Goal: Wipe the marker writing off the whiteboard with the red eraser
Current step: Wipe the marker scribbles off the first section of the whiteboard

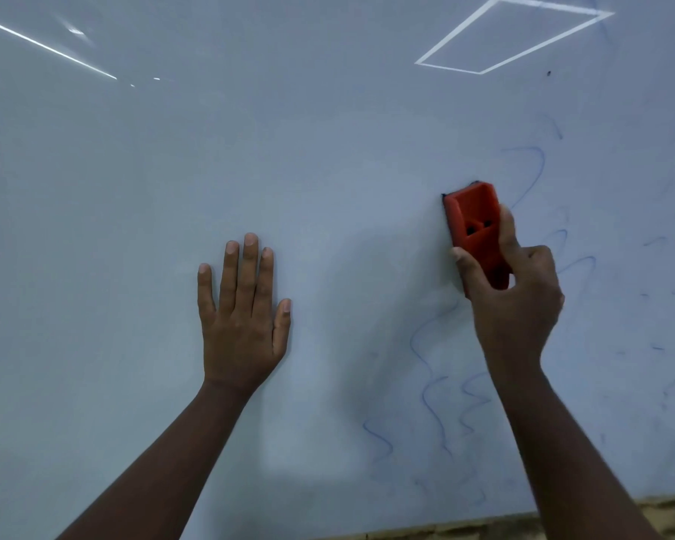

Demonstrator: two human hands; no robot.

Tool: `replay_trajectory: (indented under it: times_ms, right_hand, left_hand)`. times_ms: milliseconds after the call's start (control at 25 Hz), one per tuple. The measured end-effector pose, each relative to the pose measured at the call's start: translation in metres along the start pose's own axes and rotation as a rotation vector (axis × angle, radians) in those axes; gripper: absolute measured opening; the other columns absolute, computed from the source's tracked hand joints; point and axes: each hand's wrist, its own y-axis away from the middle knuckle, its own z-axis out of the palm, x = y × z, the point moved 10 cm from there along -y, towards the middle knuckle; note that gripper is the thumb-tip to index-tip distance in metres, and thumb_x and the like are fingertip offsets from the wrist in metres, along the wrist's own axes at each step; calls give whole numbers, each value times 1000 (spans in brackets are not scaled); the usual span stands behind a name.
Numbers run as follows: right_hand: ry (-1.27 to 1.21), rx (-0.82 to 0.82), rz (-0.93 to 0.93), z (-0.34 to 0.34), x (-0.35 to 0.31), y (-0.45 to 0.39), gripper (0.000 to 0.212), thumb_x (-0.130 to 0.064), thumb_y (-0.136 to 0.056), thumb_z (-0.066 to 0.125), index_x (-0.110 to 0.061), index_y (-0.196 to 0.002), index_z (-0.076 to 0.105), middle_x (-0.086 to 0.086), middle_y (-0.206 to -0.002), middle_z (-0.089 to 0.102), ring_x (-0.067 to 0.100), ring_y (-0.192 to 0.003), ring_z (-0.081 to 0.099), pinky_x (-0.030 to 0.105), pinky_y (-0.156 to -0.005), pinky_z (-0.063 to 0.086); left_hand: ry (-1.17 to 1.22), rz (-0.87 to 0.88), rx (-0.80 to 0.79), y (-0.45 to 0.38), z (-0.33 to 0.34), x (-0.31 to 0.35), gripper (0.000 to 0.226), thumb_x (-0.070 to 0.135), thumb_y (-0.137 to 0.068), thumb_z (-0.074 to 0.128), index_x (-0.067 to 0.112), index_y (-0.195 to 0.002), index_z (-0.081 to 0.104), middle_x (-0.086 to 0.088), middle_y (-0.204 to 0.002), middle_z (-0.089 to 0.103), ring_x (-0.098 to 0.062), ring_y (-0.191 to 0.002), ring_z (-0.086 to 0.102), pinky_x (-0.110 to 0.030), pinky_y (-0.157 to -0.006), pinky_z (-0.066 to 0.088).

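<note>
Two bare forearms rise from the bottom edge of the frame, nearest the camera. The left hand (244, 321) lies flat on the whiteboard (133, 228) just left of centre, fingers straight and close together, holding nothing. The right hand (517, 302), right of centre, grips the red eraser (474, 224) by its lower half, thumb on the left side and fingers curled round the right. The eraser stands roughly upright with its dark pad pressed to the board.

By the look of it the job is partly done. The left and middle of the board show no clear writing, only a faint haze. Blue marker squiggles (433, 403) remain below the eraser in the lower middle-right, a looping line (530, 169) sits just to its upper right, and fainter dashes and curls scatter toward the right edge. So the right third and the lower right are what is left.

The board's bottom edge runs along the lower right of the frame, with a brownish strip (484, 530) below it; strokes downward have to stop there. Upward and to the right the surface runs out of frame. Reflected ceiling lights (515, 37) show in the upper corners. The left hand is well apart from the eraser.
</note>
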Motion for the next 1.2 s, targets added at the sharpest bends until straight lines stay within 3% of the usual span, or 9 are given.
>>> replay_trajectory:
  times_ms: [160, 360, 520, 600, 680, 800, 960, 1080, 1200]
  right_hand:
    - [-62, 0, 44, 12, -9, 21, 69, -55, -90, 69, -36, -152, 49, 1, -91, 44, 25, -80, 52, 54, -78, 52]
    - [124, -193, -242, 53, -64, 111, 68, -55, -87, 69, -33, -150, 54, 3, -96, 52, 25, -85, 52, 40, -76, 40]
    - [186, -228, -368, 56, -67, 126, 64, -60, -88, 69, -37, -147, 57, 1, -98, 57, 23, -85, 56, 41, -80, 39]
    - [202, -184, -306, 44, -49, 105, 65, -61, -88, 68, -36, -148, 56, 1, -98, 57, 25, -85, 57, 42, -80, 39]
    - [157, -87, -120, 25, -12, 74, 67, -62, -89, 65, -34, -150, 54, 2, -95, 54, 28, -84, 57, 45, -79, 44]
    - [-30, 8, 126, 5, 37, 48, 71, -62, -91, 64, -36, -154, 45, -2, -93, 46, 20, -81, 55, 58, -84, 52]
    - [-115, 38, 164, 11, 40, 64, 72, -56, -92, 68, -33, -155, 44, -1, -93, 45, 14, -81, 50, 55, -82, 54]
    - [-7, -48, 47, 33, 12, 100, 70, -53, -92, 67, -26, -153, 49, 6, -97, 51, 29, -86, 54, 52, -77, 50]
    - [147, -207, -177, 64, -24, 168, 67, -52, -90, 67, -31, -151, 51, 7, -102, 56, 32, -89, 55, 45, -80, 42]
  left_hand:
    - [-1, -12, 2, 3, 1, 0, 66, 32, -111, 40, 2, -167, 21, -16, -176, 10, -32, -165, 8, -59, -131, 8]
    - [14, -16, -5, 8, 2, 1, 66, 32, -111, 39, 3, -167, 20, -13, -177, 6, -31, -165, 8, -59, -131, 7]
    - [3, -2, -17, 16, 4, 1, 67, 33, -111, 40, 3, -168, 19, -13, -178, 3, -31, -165, 7, -59, -131, 7]
    - [14, 2, -21, 22, 4, 1, 67, 33, -111, 40, 3, -168, 18, -13, -178, 3, -31, -165, 7, -59, -131, 7]
    - [6, 18, -23, 28, 5, 2, 68, 33, -111, 40, 4, -168, 18, -12, -178, 2, -31, -165, 7, -58, -131, 6]
    - [10, 13, -22, 33, 6, 2, 68, 33, -111, 40, 5, -168, 16, -11, -178, 1, -31, -165, 6, -57, -132, 4]
    - [11, 9, -28, 38, 7, 4, 69, 33, -111, 40, 7, -169, 13, -9, -178, -2, -29, -165, 3, -56, -132, 2]
    - [18, -1, -38, 42, 9, 4, 69, 33, -111, 40, 7, -169, 12, -9, -178, -3, -29, -165, 3, -57, -132, 2]
    - [23, -11, -49, 45, 10, 4, 70, 34, -111, 40, 7, -169, 12, -8, -178, -4, -29, -165, 1, -57, -132, 2]
